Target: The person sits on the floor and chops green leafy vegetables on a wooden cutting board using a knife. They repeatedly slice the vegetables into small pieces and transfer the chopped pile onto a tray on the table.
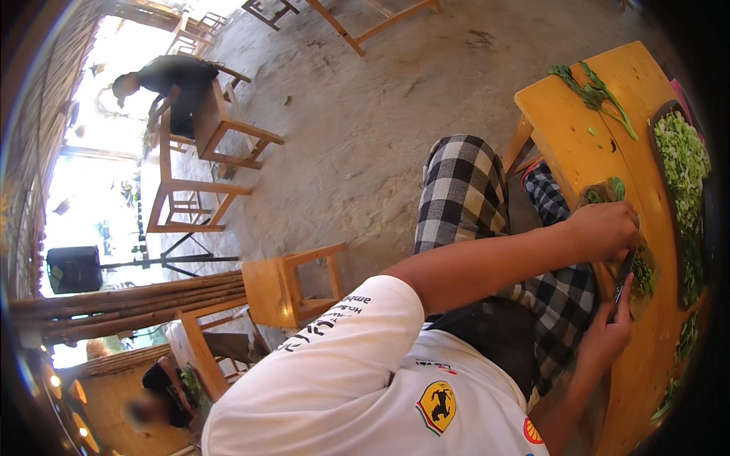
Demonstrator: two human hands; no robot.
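Note:
My left hand (607, 228) is closed on a bunch of leafy greens (617, 187), whose leaves stick out past the fist. In my right hand (607, 336) is a dark knife (624, 271), with a finger laid along it and its upper end close by my left fingers. Chopped greens (644, 276) lie beside the knife on a brown cutting board (641, 306). My left hand partly hides the board and the bunch. Beyond them, a long dark tray (668, 205) holds pale shredded leaves (681, 159) and darker cut greens (691, 262).
The yellow wooden table (616, 154) carries loose leafy stalks (607, 102) at one end. More greens (687, 336) lie past the tray. My checked knees (465, 188) are against its edge. Across the concrete floor, one person (182, 85) leans over wooden furniture; another person (162, 387) is lower left.

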